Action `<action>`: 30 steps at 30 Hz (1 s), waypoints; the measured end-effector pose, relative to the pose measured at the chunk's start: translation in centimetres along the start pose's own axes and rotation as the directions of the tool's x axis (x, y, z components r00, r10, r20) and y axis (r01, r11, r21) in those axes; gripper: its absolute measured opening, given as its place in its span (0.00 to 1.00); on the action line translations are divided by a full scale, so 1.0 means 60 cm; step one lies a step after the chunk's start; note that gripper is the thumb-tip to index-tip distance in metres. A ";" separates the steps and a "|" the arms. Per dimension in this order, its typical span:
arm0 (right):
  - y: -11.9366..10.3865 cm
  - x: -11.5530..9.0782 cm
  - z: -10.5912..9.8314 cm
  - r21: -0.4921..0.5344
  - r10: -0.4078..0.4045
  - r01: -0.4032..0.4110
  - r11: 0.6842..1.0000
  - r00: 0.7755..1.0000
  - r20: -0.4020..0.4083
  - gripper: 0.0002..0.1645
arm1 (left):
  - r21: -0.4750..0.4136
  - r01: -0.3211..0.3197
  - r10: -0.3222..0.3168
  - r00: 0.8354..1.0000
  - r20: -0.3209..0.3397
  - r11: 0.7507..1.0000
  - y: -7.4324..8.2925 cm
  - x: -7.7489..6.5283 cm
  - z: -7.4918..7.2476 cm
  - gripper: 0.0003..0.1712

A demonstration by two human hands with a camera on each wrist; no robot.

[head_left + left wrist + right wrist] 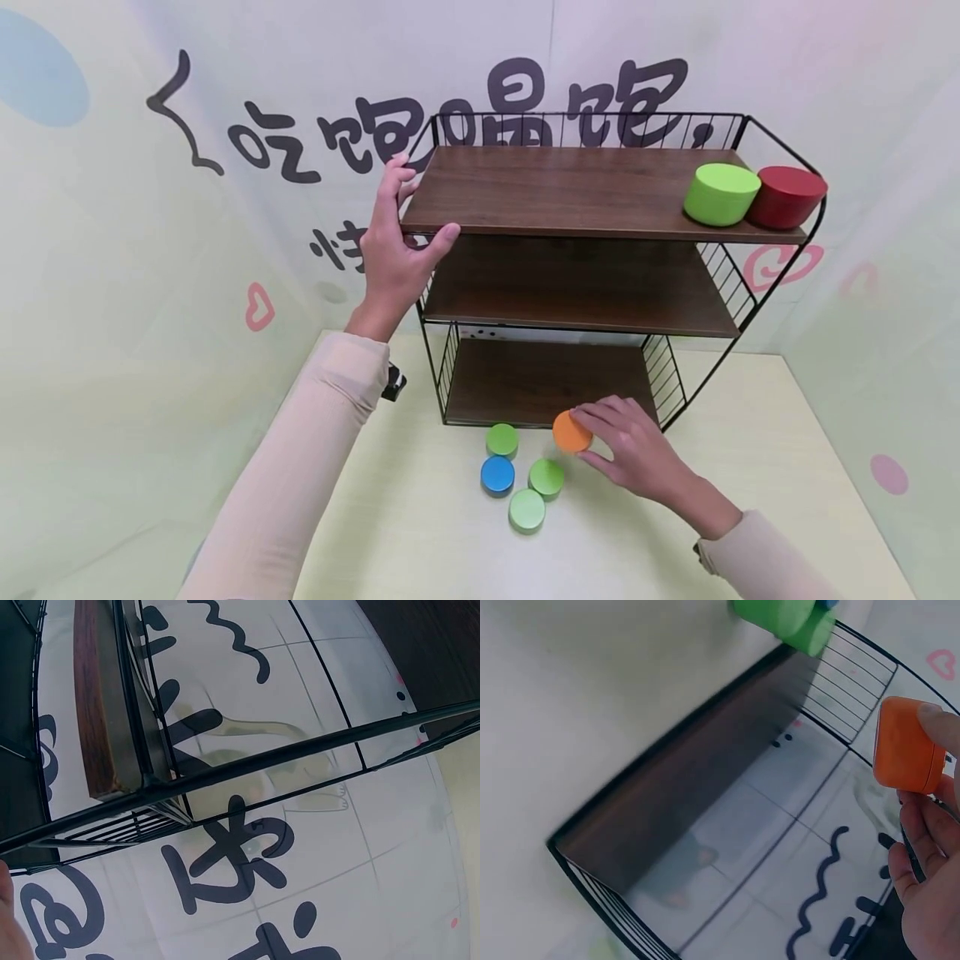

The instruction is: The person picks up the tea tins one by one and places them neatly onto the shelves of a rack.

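Note:
A small orange round tin (572, 432) is pinched between the thumb and fingers of my right hand (630, 446), in front of the rack's bottom shelf. In the right wrist view the orange tin (909, 746) shows from its side, thumb on one face. My left hand (397, 250) grips the upper left corner of a three-tier shelf rack (570, 192), its thumb over the front edge. On the table near the right hand stand a blue tin (497, 475), two green tins (546, 477) and a pale green tin (527, 511).
On the top shelf's right end, a lime green tin (722, 196) stands beside a dark red tin (787, 198). Black wire rails (727, 275) enclose the rack's sides. Behind it hangs a white wall sheet (300, 75) with dark lettering. The pale table (405, 517) runs forward.

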State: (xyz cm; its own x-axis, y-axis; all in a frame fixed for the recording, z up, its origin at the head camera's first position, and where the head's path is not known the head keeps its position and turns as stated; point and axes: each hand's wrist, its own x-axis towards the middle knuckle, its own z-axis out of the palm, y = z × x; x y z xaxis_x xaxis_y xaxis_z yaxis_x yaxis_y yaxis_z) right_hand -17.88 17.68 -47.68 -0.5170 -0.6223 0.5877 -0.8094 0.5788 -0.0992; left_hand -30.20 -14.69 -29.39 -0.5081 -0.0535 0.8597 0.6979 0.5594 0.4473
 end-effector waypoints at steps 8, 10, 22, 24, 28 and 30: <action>0.003 0.038 -0.055 -0.009 -0.066 0.066 0.998 0.998 -0.025 0.31 | -0.015 0.004 -0.004 1.000 0.016 1.000 0.001 0.001 0.000 0.44; 0.002 0.049 -0.067 -0.015 -0.081 0.081 0.997 0.996 -0.035 0.33 | -0.023 0.006 -0.005 1.000 0.019 1.000 0.000 0.000 0.000 0.43; -0.007 0.099 -0.119 -0.048 -0.132 0.128 0.991 0.988 -0.086 0.36 | -0.001 -0.027 0.027 0.999 0.022 1.000 -0.008 0.000 -0.004 0.43; -0.006 0.105 -0.128 -0.057 -0.147 0.142 0.988 0.984 -0.105 0.33 | 0.000 -0.025 0.025 0.999 0.024 1.000 -0.007 -0.001 -0.003 0.43; -0.004 0.124 -0.148 -0.082 -0.217 0.206 0.975 0.961 -0.170 0.30 | -0.001 -0.024 0.024 1.000 0.013 1.000 -0.006 -0.001 -0.001 0.44; -0.004 0.136 -0.161 -0.105 -0.259 0.241 0.965 0.943 -0.210 0.30 | -0.005 -0.018 0.018 1.000 0.007 1.000 -0.004 -0.001 -0.001 0.45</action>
State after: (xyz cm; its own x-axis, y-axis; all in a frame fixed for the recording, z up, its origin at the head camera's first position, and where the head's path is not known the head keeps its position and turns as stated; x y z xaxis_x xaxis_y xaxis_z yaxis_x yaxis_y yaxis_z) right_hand -19.21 17.54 -35.08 -0.2196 -0.6257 0.7485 -0.8765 0.4634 0.1303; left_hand -30.34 -14.87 -29.52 -0.4987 -0.0375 0.8660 0.7094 0.5564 0.4327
